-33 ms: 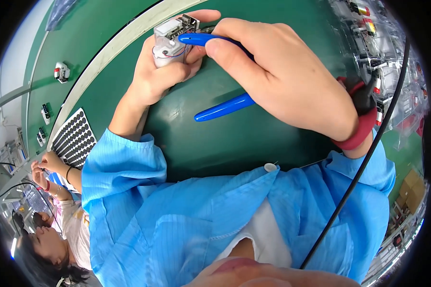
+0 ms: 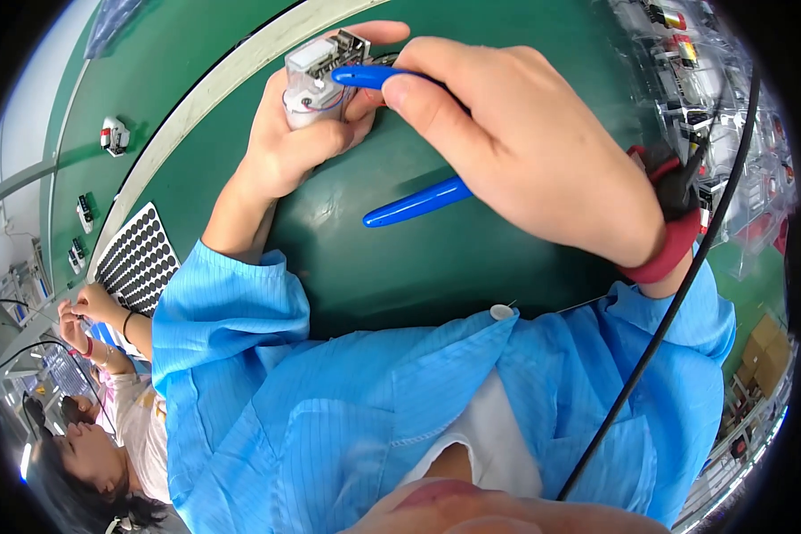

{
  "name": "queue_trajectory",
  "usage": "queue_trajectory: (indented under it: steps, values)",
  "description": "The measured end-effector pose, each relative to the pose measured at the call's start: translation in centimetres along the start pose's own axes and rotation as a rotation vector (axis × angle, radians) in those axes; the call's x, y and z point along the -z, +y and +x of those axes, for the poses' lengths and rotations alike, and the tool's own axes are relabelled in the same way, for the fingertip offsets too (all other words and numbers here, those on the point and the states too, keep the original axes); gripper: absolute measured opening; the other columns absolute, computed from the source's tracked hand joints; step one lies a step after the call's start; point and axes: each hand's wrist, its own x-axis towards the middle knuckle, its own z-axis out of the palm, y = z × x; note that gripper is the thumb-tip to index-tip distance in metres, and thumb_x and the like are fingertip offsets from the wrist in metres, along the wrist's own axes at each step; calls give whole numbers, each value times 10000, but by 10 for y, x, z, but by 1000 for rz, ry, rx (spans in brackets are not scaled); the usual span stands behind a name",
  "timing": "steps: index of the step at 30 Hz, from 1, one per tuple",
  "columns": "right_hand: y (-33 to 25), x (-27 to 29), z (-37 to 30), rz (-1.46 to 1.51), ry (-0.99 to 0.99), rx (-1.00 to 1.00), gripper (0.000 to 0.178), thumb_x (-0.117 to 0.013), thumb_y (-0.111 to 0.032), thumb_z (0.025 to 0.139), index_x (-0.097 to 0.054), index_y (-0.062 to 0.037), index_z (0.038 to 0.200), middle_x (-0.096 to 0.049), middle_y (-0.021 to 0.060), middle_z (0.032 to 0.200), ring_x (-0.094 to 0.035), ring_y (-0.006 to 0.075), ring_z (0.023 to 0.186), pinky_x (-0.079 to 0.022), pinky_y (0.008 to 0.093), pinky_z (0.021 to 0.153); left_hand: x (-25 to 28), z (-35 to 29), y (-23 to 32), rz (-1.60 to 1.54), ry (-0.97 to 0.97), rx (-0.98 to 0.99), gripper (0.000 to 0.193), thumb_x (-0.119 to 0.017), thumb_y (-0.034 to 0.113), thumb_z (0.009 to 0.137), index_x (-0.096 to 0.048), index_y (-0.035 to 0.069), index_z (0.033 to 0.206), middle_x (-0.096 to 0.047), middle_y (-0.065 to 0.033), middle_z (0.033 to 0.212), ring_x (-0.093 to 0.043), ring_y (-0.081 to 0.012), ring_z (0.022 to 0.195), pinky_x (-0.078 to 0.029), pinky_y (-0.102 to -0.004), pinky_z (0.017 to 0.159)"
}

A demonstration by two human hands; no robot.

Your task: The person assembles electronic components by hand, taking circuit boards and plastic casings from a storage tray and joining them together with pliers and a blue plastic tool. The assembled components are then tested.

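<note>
My left hand is wrapped round a small white and clear plastic housing. A circuit board shows at its upper end, and thin wires run across its side. In my right hand is a hand tool with two blue handles, spread apart like those of pliers. One handle passes between thumb and forefinger, and its rounded end lies against or just over the housing near the board; contact is hard to tell. The tool's head is hidden by my right hand.
Clear plastic trays with small red, white and black parts line the right side. A sheet of black round stickers lies at left. Beyond the pale table edge sit small assemblies. A co-worker sits at lower left; a black cable hangs at right.
The housing has tipped very slightly in my left hand. My right hand and the blue handle's end have shifted a little toward me.
</note>
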Motion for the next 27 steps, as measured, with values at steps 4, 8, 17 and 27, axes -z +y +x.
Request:
queue_trajectory:
  steps: [4,8,17,27]
  values:
    - [-4,-1,-1,-29,-35,6,163,-556,-178,924,-583,-18,921,-522,169,613,-539,346,553,-372,412,492,0,0,5,85,20,46,662,-498,13,646,-468,-44,1305,-449,29,721,-428,-47,661,-365,-188,598]
    - [-10,-5,0,-21,-56,-15,164,-548,-181,929,-580,-20,913,-517,168,599,-533,356,544,-369,422,489,-5,1,2,114,94,-30,620,-495,5,664,-499,-29,1283,-590,-29,939,-520,-59,778,-417,-181,665]
    - [-7,1,5,-237,-152,80,173,-537,-184,932,-548,-12,920,-551,190,642,-549,377,571,-399,445,504,-6,0,3,169,86,40,504,-501,-14,707,-561,16,1206,-618,-37,1009,-559,-102,885,-440,-223,795]
    - [-13,1,1,-550,-187,155,209,-541,-195,935,-551,6,992,-600,129,683,-584,310,567,-433,390,516,-6,-1,-1,239,101,-43,510,-509,-46,707,-572,55,1203,-621,-27,965,-535,-81,814,-436,-214,722]
